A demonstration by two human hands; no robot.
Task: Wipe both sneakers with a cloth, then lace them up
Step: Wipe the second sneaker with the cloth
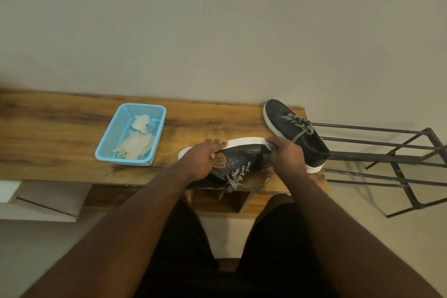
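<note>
A black sneaker point(238, 161) with a white sole and an orange patch lies tipped on its side at the wooden table's front edge, its black-and-white laces hanging over the edge. My left hand point(202, 157) grips its heel end. My right hand point(286, 153) grips its toe end. A second black sneaker point(285, 126) stands upright at the table's right end, laces threaded loosely. A beige cloth point(136, 145) lies crumpled in a blue plastic basket point(110, 138) to the left.
The wooden table point(60, 133) stands against a plain wall. A black metal rack point(396, 159) stands right of the table, close to the upright sneaker's heel. My dark-clothed legs are below the table's edge.
</note>
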